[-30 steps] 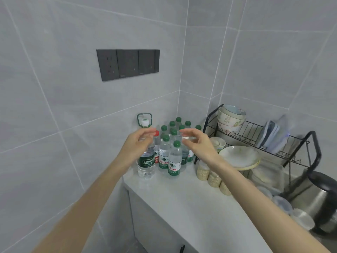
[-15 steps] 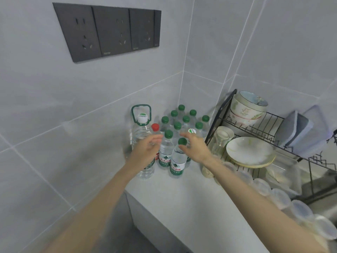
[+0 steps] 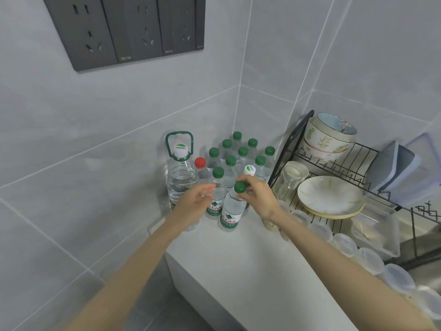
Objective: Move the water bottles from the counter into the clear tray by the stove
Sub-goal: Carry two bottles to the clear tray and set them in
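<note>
The person's left forearm (image 3: pixel 133 263) and right forearm (image 3: pixel 334 261) are bare from the wrist to the edge of view, slim and smooth. The left hand (image 3: pixel 193 206) and right hand (image 3: pixel 259 197) are uncovered too. A small glint shows at the left fingers, too small to identify.

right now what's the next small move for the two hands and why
Probably close the left hand round the second bottle: its fingers lie straight beside it, not gripping, while the right hand already seems curled at the neck of the front bottle. Then both can lift together.
</note>
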Demonstrator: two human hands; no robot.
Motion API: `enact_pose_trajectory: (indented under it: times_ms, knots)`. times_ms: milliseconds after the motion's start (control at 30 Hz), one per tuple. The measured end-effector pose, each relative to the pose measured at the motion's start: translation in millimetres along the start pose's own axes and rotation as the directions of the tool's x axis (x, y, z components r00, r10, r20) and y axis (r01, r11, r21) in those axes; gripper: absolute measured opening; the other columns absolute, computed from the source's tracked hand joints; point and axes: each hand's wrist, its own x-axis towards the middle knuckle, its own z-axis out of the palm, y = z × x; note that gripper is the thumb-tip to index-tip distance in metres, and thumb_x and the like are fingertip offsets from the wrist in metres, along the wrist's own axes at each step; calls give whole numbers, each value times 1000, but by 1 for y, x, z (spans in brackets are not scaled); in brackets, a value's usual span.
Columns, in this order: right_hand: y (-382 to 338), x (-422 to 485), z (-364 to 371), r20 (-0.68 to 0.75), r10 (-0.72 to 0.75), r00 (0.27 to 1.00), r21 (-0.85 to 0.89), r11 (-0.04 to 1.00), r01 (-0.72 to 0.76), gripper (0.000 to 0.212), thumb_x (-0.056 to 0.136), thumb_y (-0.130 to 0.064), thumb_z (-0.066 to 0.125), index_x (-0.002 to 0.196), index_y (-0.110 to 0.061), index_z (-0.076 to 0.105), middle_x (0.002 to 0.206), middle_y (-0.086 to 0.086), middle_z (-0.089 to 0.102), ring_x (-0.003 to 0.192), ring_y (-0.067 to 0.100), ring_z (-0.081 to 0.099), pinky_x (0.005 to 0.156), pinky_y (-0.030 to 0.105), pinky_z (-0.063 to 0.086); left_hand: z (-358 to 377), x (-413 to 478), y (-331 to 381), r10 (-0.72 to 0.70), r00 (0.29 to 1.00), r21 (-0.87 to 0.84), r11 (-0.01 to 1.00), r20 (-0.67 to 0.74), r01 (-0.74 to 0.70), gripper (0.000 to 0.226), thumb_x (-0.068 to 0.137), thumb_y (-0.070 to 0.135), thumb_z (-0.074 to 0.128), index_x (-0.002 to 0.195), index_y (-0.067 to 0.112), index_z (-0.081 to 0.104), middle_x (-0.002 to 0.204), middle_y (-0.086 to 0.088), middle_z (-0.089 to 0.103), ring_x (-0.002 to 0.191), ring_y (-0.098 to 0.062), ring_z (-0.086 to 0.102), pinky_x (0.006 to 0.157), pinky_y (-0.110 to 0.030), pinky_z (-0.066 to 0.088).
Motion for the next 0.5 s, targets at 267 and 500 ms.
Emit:
enact_pose_trajectory:
  times_ms: [267, 500]
  knots:
    - [-38, -15, -61, -133, -84, 988, 263, 958, 116, 38, 84, -14, 70, 120, -18, 61, 114, -7, 65, 102, 4, 60, 89, 14, 46, 12, 6, 1, 1, 996, 21, 1000, 85, -2, 62, 83, 26, 72, 138, 29, 43, 134, 13, 48, 124, -10, 43, 95, -25, 39]
    - [-76, -26, -105, -164, -98, 982, 494, 853, 167, 39, 84, -5, 69, 122, -10, 61, 100, -6, 70, 80, -6, 62, 80, 15, 50, 24, 9, 17, 85, 987, -13, 996, 134, -84, 77, 68, 34, 83, 135, 33, 45, 130, 16, 56, 120, -4, 51, 100, -31, 46]
